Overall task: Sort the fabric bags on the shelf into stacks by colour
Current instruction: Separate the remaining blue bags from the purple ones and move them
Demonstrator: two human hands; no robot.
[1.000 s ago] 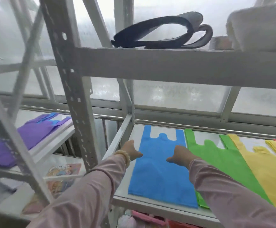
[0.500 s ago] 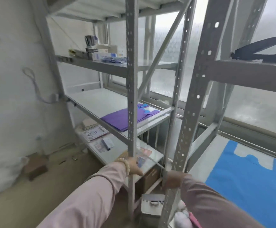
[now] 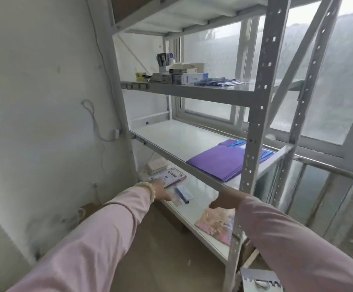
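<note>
**Both hands out toward the lower shelves, nothing held**

My left hand [image 3: 161,191] reaches in from the lower left of the frame, pink sleeve [image 3: 99,234] up to the wrist and a pale bead bracelet [image 3: 149,189] around it. Its fingers are loosely spread and empty, over the near edge of the bottom shelf [image 3: 201,209], close to a clear sleeve of papers [image 3: 169,177] and a small blue-and-white packet [image 3: 184,193]. I cannot tell whether the fingertips touch the papers.

My right hand [image 3: 227,200] sits just right of centre, palm down, fingers relaxed and apart, gripping nothing. It hangs in front of the middle shelf's [image 3: 171,135] edge, beside the grey perforated upright [image 3: 255,127], with a pink patterned packet [image 3: 215,225] on the bottom shelf below it.

The bags lie on the middle shelf, right of centre: a flat purple stack [image 3: 220,162] at the shelf's right end, with blue bags [image 3: 240,143] showing at its far edge and again to the right of the upright. Neither hand touches them; the stack lies above and beyond my right hand.

In the upper centre, the next shelf up carries small boxes [image 3: 182,75], a cup of pens [image 3: 164,60] and some blue sheets [image 3: 217,82]. Frosted windows [image 3: 213,60] fill the upper right; a white wall [image 3: 40,102] with a loose cable [image 3: 93,121] takes the left.
</note>
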